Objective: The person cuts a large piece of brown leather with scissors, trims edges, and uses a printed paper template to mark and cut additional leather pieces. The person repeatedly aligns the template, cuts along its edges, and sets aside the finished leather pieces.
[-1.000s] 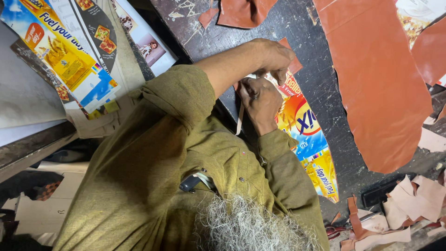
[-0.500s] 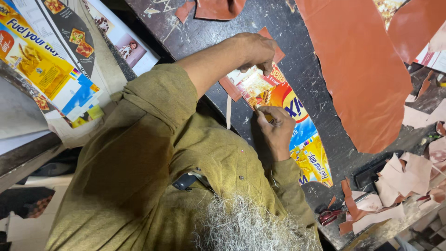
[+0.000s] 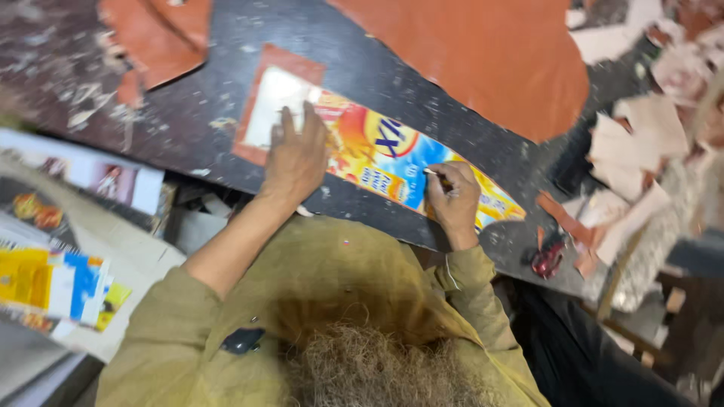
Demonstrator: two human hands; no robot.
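My left hand (image 3: 296,157) lies flat, fingers spread, on the near end of a long printed card (image 3: 381,147) coloured yellow, orange and blue. The card rests on a small brown leather piece (image 3: 265,62) on the dark worktable (image 3: 188,113). My right hand (image 3: 452,200) is closed on a thin pen-like tool (image 3: 436,175). Its tip touches the card near the card's lower edge, toward the far end. Olive sleeves cover both arms.
A large brown leather hide (image 3: 483,53) lies beyond the card, and another scrap (image 3: 151,38) sits at the upper left. Pale leather offcuts (image 3: 633,143) pile up on the right. Printed cartons (image 3: 53,279) are stacked at the left. A small red object (image 3: 547,260) sits by the table edge.
My right hand has slid with the tool along the card's edge, away from my left hand. The left hand stays pressed on the card. The camera view has swung and moved closer.
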